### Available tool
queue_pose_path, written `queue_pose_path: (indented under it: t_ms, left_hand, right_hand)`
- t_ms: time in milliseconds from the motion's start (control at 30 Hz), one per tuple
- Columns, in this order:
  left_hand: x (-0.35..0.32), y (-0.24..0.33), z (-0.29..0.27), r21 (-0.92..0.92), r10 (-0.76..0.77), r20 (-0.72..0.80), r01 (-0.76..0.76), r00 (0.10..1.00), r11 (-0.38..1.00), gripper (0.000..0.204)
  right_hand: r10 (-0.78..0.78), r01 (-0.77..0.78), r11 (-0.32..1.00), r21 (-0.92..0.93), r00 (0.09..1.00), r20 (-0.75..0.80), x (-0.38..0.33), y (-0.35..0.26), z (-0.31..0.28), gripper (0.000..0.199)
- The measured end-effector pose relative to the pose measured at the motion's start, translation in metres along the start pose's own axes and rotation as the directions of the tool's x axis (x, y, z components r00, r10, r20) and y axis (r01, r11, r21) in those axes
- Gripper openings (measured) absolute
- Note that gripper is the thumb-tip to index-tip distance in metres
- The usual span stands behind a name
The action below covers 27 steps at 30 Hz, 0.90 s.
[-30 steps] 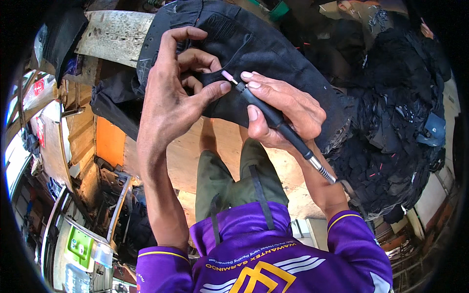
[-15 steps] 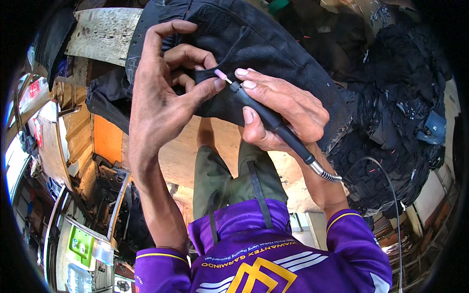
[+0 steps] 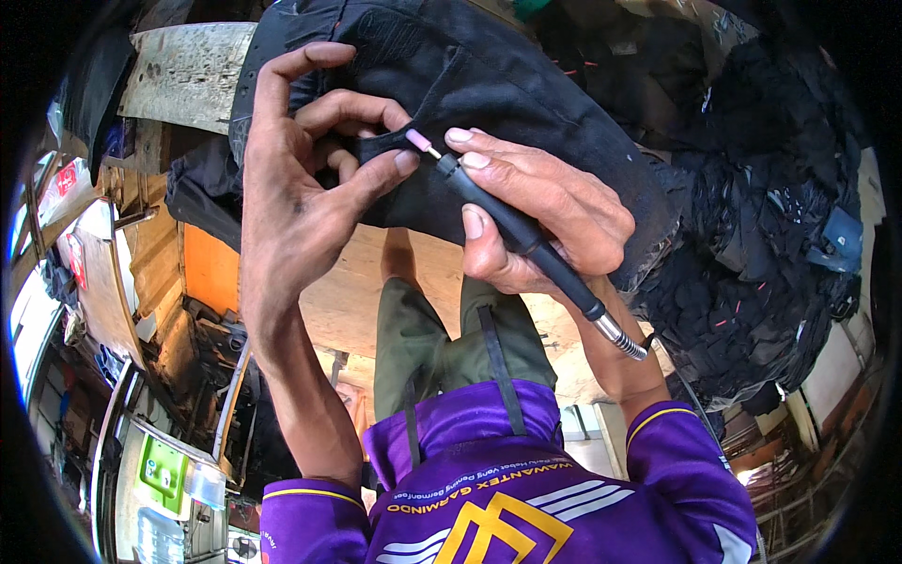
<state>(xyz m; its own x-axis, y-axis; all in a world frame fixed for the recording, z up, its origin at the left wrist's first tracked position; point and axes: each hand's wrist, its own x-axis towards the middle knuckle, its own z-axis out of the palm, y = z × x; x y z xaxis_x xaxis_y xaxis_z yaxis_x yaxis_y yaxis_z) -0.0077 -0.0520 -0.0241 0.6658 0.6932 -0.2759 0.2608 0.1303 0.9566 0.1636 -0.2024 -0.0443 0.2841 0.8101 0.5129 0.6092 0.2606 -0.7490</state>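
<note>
1) Left hand (image 3: 296,193) pinches a fold of the black denim garment (image 3: 536,113), draped over the right side of the weathered pale wooden board (image 3: 193,70)
2) Right hand (image 3: 578,211) grips the slim black pen-shaped tool (image 3: 512,223)
3) Its pink cylindrical tip (image 3: 417,140) sits at that fold

This looks like a garment workshop; a large heap of dark cloth (image 3: 752,254) is piled on the right; a black garment (image 3: 540,108) lies spread against a worn wooden board (image 3: 193,73); a pen-shaped tool (image 3: 512,226) with a pink tip is held at the fabric's edge; rough wooden panels (image 3: 150,258) and clutter crowd the left side.
</note>
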Motion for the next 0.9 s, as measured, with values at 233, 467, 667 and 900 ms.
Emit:
queue_pose_path:
  t_ms: [233,467,667,900]
  left_hand:
    - [-0.0009,0.0033,0.0027,-0.008,-0.041,-0.01,0.04,0.999,0.999,0.087]
    - [-0.0019,0.0048,0.0043,-0.002,-0.051,-0.024,0.051,0.998,0.999,0.087]
    - [-0.0016,0.0033,0.006,-0.027,-0.055,-0.039,0.054,0.998,0.998,0.087]
    - [-0.0019,0.0036,0.0065,-0.023,-0.068,-0.04,0.067,0.997,0.997,0.087]
  right_hand:
    - [0.01,-0.01,1.0,0.004,1.0,-0.014,-0.0025,0.001,0.0011,0.025]
    - [0.036,-0.036,0.999,-0.003,0.998,-0.05,-0.0051,0.0017,-0.0008,0.026]
    - [0.041,-0.041,0.999,-0.001,0.996,-0.075,-0.0036,0.0037,-0.0013,0.027]
    - [0.081,-0.082,0.997,-0.002,0.992,-0.095,-0.0034,0.0026,-0.0025,0.029]
